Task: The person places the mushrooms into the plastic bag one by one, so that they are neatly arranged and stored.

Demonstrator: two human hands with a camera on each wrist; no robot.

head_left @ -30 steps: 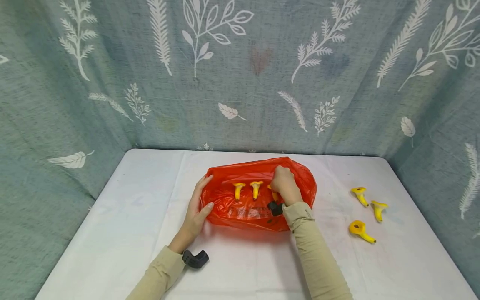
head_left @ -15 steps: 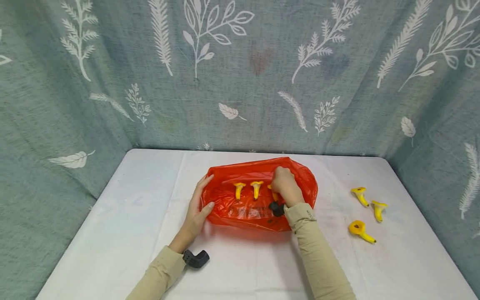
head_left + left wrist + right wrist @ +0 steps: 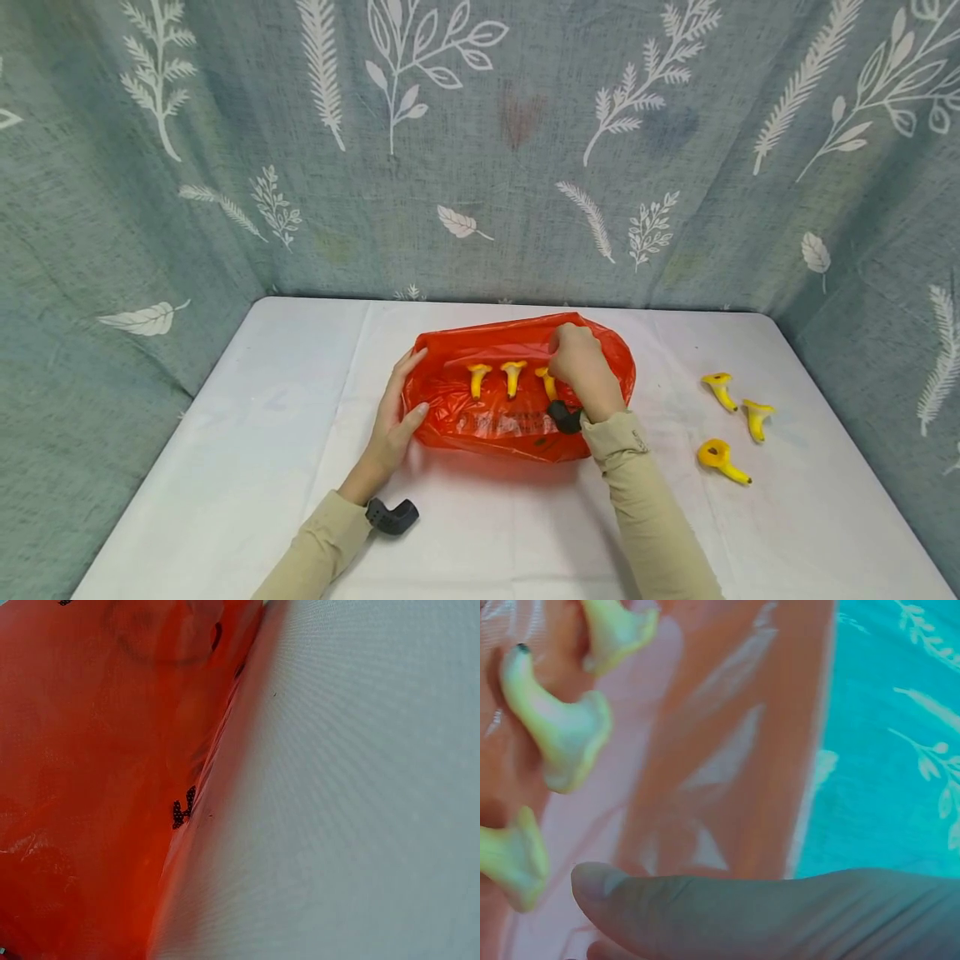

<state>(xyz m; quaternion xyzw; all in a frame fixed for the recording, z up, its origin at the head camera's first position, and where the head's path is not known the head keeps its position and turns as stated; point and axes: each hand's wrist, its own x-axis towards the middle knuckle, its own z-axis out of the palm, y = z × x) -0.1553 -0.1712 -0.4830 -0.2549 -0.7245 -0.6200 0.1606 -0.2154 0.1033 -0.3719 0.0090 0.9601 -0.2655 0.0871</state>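
A red plastic bag (image 3: pixel 450 429) lies with its mouth spread on the table. Three yellow trumpet-shaped mushrooms sit in it: a left mushroom (image 3: pixel 477 382), a middle mushroom (image 3: pixel 512 379) and a right mushroom (image 3: pixel 548 383). My left hand (image 3: pixel 392 421) rests against the bag's left end, fingers and thumb extended and spread along it. Just above the right mushroom hovers my right hand (image 3: pixel 583 362). In the right wrist view its thumb (image 3: pixel 705 907) is apart from the nearest mushroom (image 3: pixel 517 859), and nothing shows in its grasp.
On the white table (image 3: pixel 225 467), right of the bag, lie three more mushrooms: a far one (image 3: pixel 720 392), a middle one (image 3: pixel 757 420) and a near one (image 3: pixel 722 461). A patterned grey-green curtain (image 3: pixel 480 208) stands behind and at both sides.
My right hand has drawn off the right mushroom, up and a little rightward, so more of that mushroom shows in the bag. The left hand has stayed at the bag's left end.
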